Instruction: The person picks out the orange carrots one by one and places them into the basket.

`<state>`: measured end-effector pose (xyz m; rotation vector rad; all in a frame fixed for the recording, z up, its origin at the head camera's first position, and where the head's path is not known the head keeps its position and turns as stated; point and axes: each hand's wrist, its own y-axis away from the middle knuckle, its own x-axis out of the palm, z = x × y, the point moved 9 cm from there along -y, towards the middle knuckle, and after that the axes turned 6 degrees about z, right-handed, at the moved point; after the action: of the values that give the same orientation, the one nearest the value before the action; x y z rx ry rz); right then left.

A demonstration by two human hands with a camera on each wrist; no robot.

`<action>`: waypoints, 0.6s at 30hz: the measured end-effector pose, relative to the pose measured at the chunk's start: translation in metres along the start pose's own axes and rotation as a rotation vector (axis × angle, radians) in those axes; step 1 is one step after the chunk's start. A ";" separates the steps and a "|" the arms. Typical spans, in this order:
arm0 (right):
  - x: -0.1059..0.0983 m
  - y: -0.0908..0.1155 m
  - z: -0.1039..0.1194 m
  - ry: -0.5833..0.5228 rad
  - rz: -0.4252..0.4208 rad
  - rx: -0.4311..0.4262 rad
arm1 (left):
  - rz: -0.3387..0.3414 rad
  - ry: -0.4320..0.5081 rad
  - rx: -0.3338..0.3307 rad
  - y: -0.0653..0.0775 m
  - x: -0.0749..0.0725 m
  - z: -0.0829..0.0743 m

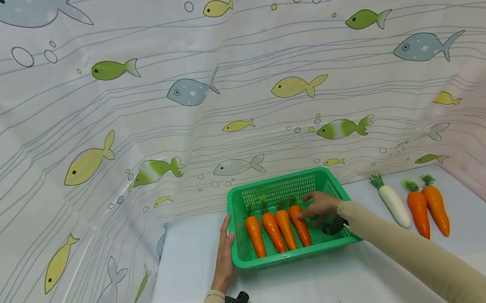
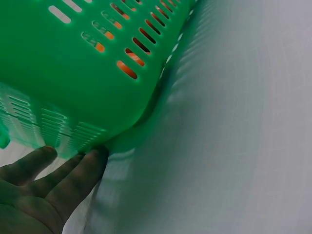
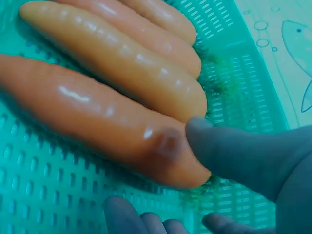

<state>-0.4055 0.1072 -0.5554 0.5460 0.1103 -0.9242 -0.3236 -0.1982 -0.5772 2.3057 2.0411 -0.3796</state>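
The rightmost carrot (image 1: pixel 303 233) lay in the green basket (image 1: pixel 293 255), at the end of a row with three other carrots (image 1: pixel 273 234), leafy tops toward the basket's far side. The right hand (image 1: pixel 322 206) was over it without a closed grip: thumb at its thick end, fingers spread on the other side, apart from it. The left hand (image 1: pixel 224 256), fingers extended, touched the basket's left side. Good handling, as judged, called for steadying the basket and meeting the thick end squarely with thumb and fingers, neighbours undisturbed. To the right, on the tabletop (image 1: pixel 316 290), lay a white radish (image 1: pixel 394 204) and two more carrots (image 1: pixel 419 213); a fish-print sheet (image 1: pixel 256 111) rose behind. Unclear: firmness of thumb contact; whether the carrot was being placed or taken; leafy tops, dim against the mesh. The right wrist view cut off some fingers; shadow darkened the left palm.
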 end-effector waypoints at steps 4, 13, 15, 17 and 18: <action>-0.007 0.006 0.003 0.002 -0.009 -0.003 | -0.003 -0.002 -0.002 0.000 0.000 0.001; -0.028 0.025 0.018 -0.042 0.028 -0.054 | -0.005 -0.003 0.009 0.001 -0.001 -0.001; -0.034 0.030 0.021 -0.051 0.030 -0.075 | -0.003 -0.003 0.011 0.001 0.000 -0.001; -0.042 0.036 0.023 -0.061 0.016 -0.091 | -0.001 -0.001 0.012 0.001 0.000 -0.002; -0.048 0.040 0.024 -0.057 0.001 -0.099 | -0.001 -0.002 0.011 0.002 0.001 -0.002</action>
<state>-0.4067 0.1494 -0.5039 0.4276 0.1034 -0.9276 -0.3216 -0.1974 -0.5758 2.3092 2.0445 -0.3939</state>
